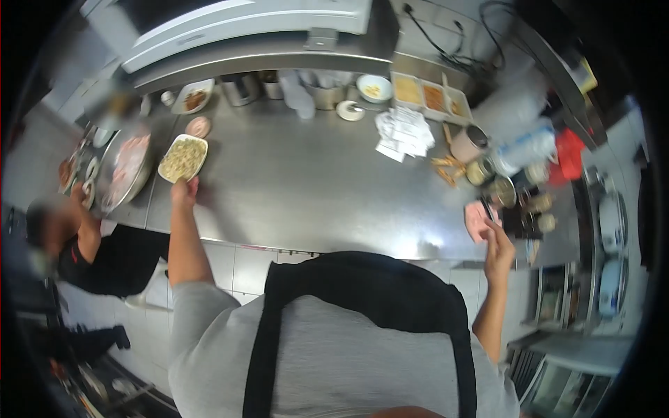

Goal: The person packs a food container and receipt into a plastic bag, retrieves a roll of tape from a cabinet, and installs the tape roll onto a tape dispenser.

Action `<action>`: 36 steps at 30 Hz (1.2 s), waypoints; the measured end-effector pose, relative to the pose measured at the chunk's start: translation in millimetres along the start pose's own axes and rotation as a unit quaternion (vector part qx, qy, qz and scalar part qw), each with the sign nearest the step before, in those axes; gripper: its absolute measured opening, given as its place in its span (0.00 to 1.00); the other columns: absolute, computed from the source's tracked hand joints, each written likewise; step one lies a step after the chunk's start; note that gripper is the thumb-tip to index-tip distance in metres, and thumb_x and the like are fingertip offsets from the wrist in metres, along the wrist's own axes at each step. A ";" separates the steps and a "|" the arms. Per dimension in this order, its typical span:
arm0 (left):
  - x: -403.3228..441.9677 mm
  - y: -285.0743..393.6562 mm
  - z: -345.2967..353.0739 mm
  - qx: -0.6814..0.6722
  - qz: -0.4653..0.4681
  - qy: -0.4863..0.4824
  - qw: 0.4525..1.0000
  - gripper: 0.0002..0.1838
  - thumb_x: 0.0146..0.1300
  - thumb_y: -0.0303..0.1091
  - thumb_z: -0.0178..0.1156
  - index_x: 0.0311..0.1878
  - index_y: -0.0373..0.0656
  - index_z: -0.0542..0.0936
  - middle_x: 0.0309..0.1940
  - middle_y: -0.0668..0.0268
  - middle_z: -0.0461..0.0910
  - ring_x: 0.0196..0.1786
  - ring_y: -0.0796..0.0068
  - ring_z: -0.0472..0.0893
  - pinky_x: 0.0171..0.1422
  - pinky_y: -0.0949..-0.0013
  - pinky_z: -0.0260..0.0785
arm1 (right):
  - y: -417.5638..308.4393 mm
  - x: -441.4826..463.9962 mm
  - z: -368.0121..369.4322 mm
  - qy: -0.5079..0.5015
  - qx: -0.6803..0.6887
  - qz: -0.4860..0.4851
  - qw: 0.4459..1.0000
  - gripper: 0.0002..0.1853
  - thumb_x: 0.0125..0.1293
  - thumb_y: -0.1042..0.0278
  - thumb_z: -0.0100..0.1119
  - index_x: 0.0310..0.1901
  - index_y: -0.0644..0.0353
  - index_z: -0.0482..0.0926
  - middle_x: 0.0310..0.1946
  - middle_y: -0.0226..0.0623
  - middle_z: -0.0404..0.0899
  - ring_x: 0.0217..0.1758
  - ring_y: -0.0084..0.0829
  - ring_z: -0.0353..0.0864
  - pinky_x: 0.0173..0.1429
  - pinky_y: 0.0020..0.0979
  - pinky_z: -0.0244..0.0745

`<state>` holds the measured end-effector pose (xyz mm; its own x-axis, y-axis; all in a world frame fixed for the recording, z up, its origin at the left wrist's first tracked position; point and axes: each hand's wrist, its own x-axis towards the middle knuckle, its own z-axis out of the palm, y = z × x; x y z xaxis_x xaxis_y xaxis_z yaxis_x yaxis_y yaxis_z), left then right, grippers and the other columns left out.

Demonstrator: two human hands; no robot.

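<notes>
On the left, my left hand grips the near rim of a white dish heaped with pale, chopped food. The dish is at the left part of the steel counter; whether it rests on it or is slightly raised I cannot tell. Far to the right, my right hand is closed at the counter's front edge, its fingers around the lower end of a slim black utensil whose kind I cannot make out. A folded pink cloth lies just beside those fingers.
Behind the steel counter stand a white bowl, containers of seasonings and a stack of paper slips. Jars and wooden clothespins crowd the right. At left, another person works by a large metal bowl.
</notes>
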<state>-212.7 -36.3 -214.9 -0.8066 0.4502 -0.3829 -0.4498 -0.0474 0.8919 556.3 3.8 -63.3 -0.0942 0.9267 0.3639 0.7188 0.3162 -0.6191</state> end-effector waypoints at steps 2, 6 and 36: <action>-15.0 0.1 -1.4 0.062 -0.046 -0.094 0.993 0.13 0.65 0.27 0.43 0.47 0.31 0.73 0.29 0.55 0.81 0.24 0.73 0.81 0.24 0.79 0.74 | -17.0 -5.4 11.2 -0.010 0.016 0.004 1.000 0.12 0.69 0.72 0.49 0.48 0.66 0.79 0.36 0.42 0.82 0.38 0.29 0.83 0.45 0.27 0.75; -86.7 -14.0 38.0 0.201 -0.099 -0.270 0.936 0.11 0.63 0.30 0.49 0.43 0.33 0.75 0.25 0.59 0.81 0.21 0.78 0.78 0.21 0.81 0.71 | -10.8 -0.6 33.8 -0.082 0.067 0.048 0.993 0.12 0.69 0.71 0.50 0.49 0.64 0.79 0.35 0.41 0.83 0.37 0.27 0.82 0.46 0.26 0.75; -384.7 -246.8 268.7 0.295 0.350 -0.446 0.769 0.34 0.74 0.50 0.30 0.73 0.33 0.42 0.75 0.46 0.31 0.77 0.50 0.33 0.78 0.59 0.27 | 122.1 39.2 159.3 -0.129 0.219 -0.181 0.950 0.34 0.72 0.59 0.44 0.71 0.68 0.47 0.74 0.55 0.38 0.78 0.48 0.39 0.77 0.37 0.37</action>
<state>311.7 41.8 -223.0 -0.0685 0.9439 0.3231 0.4400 -0.2621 0.8589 530.6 111.1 -235.5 -0.4866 0.7423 0.4607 0.2566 0.6255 -0.7368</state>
